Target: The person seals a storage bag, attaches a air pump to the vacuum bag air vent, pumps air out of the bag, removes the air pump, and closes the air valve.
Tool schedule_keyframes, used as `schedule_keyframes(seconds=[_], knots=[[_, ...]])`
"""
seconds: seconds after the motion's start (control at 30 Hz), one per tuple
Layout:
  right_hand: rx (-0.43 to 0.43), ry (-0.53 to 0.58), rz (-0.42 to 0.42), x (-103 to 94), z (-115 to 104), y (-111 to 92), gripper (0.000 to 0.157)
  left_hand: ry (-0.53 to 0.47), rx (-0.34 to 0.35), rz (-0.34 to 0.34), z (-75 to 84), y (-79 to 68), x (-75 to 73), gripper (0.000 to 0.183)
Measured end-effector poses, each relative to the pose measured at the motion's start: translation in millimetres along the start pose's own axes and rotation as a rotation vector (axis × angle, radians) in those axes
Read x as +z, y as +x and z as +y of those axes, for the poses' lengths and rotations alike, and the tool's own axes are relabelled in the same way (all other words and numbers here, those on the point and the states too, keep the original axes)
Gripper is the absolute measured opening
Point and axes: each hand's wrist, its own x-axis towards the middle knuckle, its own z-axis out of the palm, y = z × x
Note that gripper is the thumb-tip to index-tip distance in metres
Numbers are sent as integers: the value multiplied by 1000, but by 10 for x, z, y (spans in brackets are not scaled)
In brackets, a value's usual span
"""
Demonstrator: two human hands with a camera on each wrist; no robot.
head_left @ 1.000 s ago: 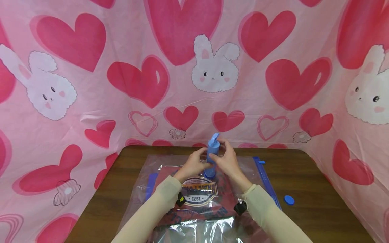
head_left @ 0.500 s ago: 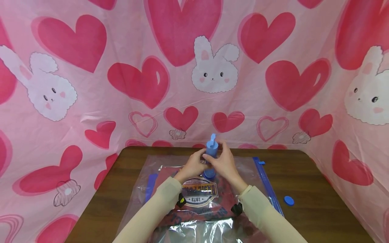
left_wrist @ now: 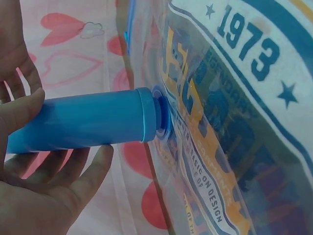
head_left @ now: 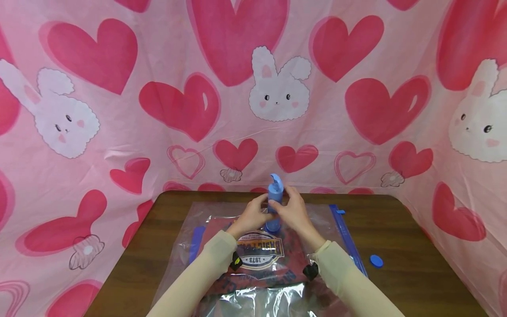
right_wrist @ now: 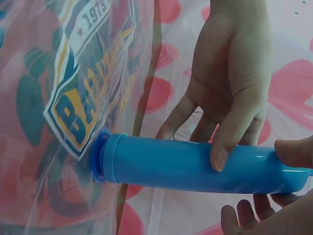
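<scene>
A blue hand pump [head_left: 275,196] stands upright on the round blue valve [head_left: 273,226] of a clear storage bag [head_left: 237,304]. Its curved handle [head_left: 276,179] sticks up at the top. My left hand [head_left: 253,214] holds the barrel, thumb in front and fingers behind. Higher up, my right hand [head_left: 296,214] grips the barrel [right_wrist: 181,164] from the other side. In the left wrist view the pump's collar [left_wrist: 145,115] meets the valve. A folded red shirt [head_left: 291,259] with a printed badge lies inside the bag.
A round blue cap [head_left: 376,261] lies on the brown wooden table [head_left: 408,273], right of the bag. The bag's blue zip strip [head_left: 348,240] runs along its right side. Behind the table hangs a pink curtain [head_left: 245,127] with hearts and rabbits.
The pump's handle has turned from pointing right to curving left, and the barrel has come from tilted to more upright. Both hands have kept hold of it.
</scene>
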Motion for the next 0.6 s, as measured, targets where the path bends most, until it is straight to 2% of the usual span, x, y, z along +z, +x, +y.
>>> schedule_keyframes(seconds=[0.13, 0.33, 0.6], knots=[[-17, 43, -31, -29, 12, 7, 61, 10, 11, -6, 10, 5, -7, 59], [17, 100, -58, -73, -22, -20, 68, 20, 1, -10, 37, 7, -19, 61], [46, 10, -54, 6, 19, -37, 93, 20, -32, 2, 34, 12, 22, 63]])
